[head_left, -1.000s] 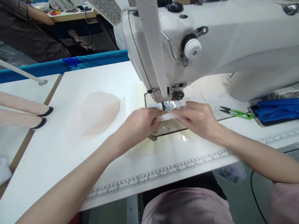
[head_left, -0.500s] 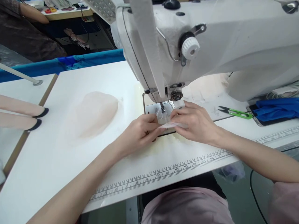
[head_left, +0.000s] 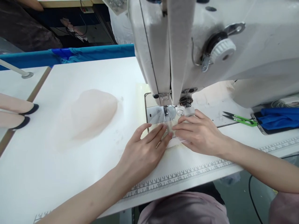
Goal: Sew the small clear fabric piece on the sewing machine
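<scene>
A white sewing machine (head_left: 154,56) stands over the table, its presser foot (head_left: 165,110) down near the metal plate. Thin, pale sheer fabric (head_left: 174,142) lies in front of the foot. My left hand (head_left: 146,147) rests flat on it with fingers spread, just left of and below the needle area. To the right, my right hand (head_left: 199,132) has its fingers bent together, pinching the fabric's edge beside the white knob under the machine head. A sheer beige fabric piece (head_left: 94,113) lies flat on the left of the table.
Green-handled snips (head_left: 243,119) and a blue cloth on a dark tray (head_left: 277,118) lie at the right. A printed ruler (head_left: 168,182) runs along the front edge. Two beige, dark-tipped forms (head_left: 14,119) are at far left. A person (head_left: 25,28) is at upper left.
My left hand has opened from a pinch and now lies flat on the fabric. My right hand has moved slightly down and right. The view has shifted closer to the machine.
</scene>
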### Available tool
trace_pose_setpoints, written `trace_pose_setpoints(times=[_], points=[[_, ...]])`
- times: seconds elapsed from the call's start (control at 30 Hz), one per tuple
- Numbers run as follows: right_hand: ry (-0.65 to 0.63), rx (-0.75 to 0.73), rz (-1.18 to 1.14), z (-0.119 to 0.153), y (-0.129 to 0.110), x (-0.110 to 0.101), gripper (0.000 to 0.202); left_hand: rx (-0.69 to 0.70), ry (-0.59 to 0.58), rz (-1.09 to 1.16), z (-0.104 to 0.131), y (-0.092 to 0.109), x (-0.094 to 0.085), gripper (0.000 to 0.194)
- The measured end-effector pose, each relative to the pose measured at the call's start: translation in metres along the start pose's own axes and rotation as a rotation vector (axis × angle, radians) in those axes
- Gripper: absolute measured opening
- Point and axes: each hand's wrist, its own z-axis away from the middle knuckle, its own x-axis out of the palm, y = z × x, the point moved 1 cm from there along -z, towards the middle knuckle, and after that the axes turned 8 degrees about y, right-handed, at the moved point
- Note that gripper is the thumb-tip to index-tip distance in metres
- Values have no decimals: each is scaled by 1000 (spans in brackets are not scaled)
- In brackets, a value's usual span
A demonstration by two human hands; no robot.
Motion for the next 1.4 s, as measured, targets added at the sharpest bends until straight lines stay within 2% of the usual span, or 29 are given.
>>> trace_pose_setpoints(times=[0.43,0.77,1.0,1.1,1.2,1.3,1.4], points=[[93,4,61,-3,10,13,25,-53,48,27,-8,-18,13,30],[60,36,189,-3,25,28,24,-95,69,-11,-16,-31,23,25],[80,53,148,-3,21,26,19,-128,151,-156,-14,-25,15,19],[136,131,42,-3,23,26,20,-293,30,35,-18,-28,7,18],[118,287,-27,-3,27,29,29,-487,-99,286,-28,-38,3,22],[87,369,-49,-4,29,29,30,-527,-169,464,-38,-49,4,21],[63,382,-35,-6,28,28,25,-515,-157,553,-41,-56,11,20]])
